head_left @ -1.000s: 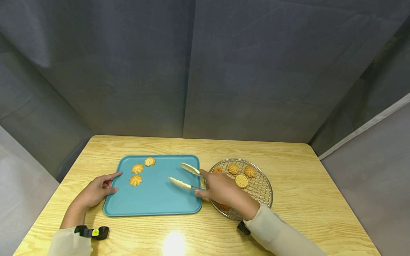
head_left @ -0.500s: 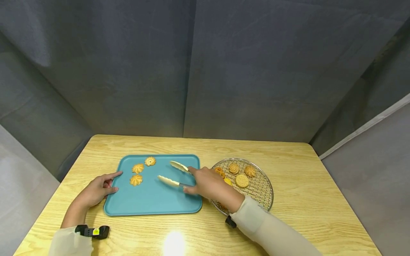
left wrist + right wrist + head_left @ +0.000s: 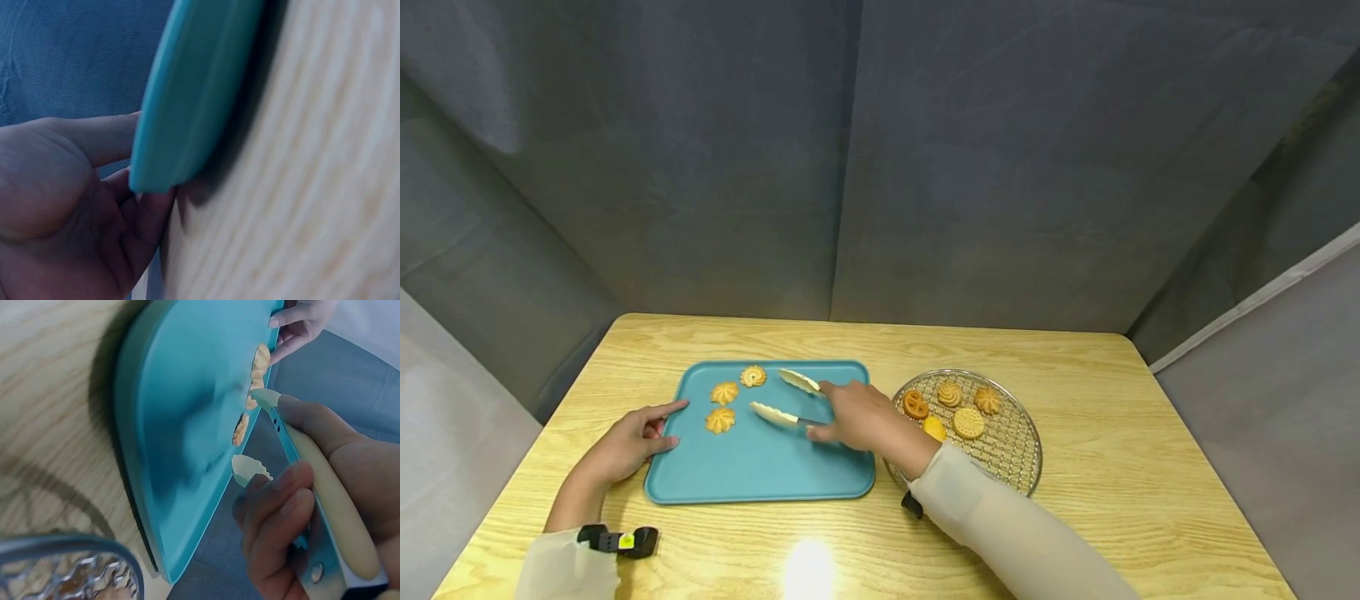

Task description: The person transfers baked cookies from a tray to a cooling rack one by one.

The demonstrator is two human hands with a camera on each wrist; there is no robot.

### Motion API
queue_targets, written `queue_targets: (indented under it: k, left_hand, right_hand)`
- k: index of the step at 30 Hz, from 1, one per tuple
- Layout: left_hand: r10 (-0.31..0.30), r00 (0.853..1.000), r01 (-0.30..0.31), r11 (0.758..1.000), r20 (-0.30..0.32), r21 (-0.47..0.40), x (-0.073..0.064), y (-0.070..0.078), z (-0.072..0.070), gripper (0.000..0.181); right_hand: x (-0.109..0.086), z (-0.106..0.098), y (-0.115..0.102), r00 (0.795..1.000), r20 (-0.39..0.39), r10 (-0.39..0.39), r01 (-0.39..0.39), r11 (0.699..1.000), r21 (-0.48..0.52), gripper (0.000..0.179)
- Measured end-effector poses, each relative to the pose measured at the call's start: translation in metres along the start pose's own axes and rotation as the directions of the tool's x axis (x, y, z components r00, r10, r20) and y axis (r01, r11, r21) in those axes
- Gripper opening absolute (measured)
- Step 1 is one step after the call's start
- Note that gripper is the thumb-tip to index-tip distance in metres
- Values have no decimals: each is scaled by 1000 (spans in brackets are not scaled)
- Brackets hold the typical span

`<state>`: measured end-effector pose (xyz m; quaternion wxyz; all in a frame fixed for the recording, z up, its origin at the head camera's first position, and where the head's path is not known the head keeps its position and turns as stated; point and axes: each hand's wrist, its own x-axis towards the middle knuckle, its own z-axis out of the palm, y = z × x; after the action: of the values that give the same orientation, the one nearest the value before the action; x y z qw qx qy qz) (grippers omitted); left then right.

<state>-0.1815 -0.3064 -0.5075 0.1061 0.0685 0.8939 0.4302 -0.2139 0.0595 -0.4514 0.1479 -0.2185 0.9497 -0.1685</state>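
My left hand (image 3: 622, 446) holds the left rim of a blue-green tray (image 3: 760, 475). In the left wrist view the thumb lies on one side of the rim and curled fingers (image 3: 147, 225) on the other. Three golden cookies (image 3: 720, 419) lie toward the tray's left side. Above the tray's right half, my right hand (image 3: 853, 417) grips a pair of tongs (image 3: 775, 414) with cream scalloped tips. The tips are spread apart, with nothing between them, and point left toward the cookies. In the right wrist view my fingers wrap the tongs' arms (image 3: 325, 494).
To the right of the tray stands a round wire rack (image 3: 1007, 458). On it lie a pretzel-shaped cookie (image 3: 915, 404), a round dotted cookie (image 3: 968, 423) and several others. My right forearm covers part of the rack. All stands on a wooden table (image 3: 1112, 433) with grey curtains (image 3: 985, 167) behind.
My right hand has moved left with the spread tongs, from the tray's right edge to over the tray. More of the rack and its pretzel-shaped cookie shows. The left hand stays at the rim.
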Motion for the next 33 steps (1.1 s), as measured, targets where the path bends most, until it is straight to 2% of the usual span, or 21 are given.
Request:
queue_targets:
  k: [5, 17, 27, 33]
  left_hand:
    - [6, 1000, -6, 1000, 0, 6, 1, -1, 0, 62]
    - [-4, 1000, 4, 1000, -2, -3, 1, -2, 1, 62]
    - [-6, 1000, 6, 1000, -8, -4, 1, -3, 1, 61]
    - [-3, 1000, 3, 1000, -3, -24, 1, -4, 1, 62]
  right_hand:
    - [9, -1, -6, 1000, 23, 21, -21, 1000, 11, 85]
    - [31, 1, -16, 999, 27, 46, -45, 998, -44, 85]
    - [43, 2, -23, 998, 43, 55, -51, 995, -88, 78]
    - [45, 6, -28, 998, 24, 51, -47, 992, -121, 72]
